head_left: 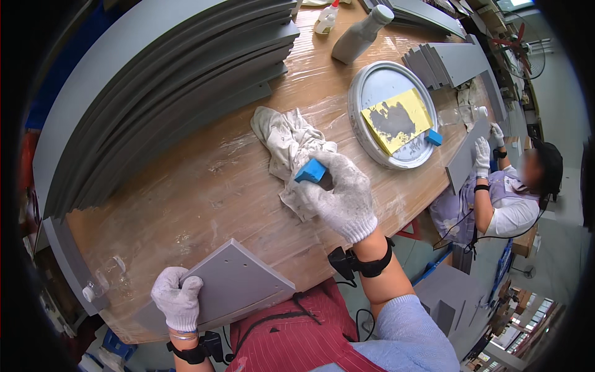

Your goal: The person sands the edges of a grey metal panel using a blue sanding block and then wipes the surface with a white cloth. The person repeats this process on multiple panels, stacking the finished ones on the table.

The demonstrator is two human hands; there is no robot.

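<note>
This is a workshop, a place of finishing or assembly work. A long wooden workbench [204, 186] wrapped in clear film bears tall stacks of grey panels [167, 80] (more lie at the far end), a round metal lid [365, 87] used as a palette, a grey bottle [358, 37] and a soiled rag [282, 139]. A gloved co-worker [514, 186] handles another panel alongside.

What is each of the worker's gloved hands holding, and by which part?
The right hand pinches a blue block at one end, over the rag. The left hand grips the grey panel by its left edge.
</note>
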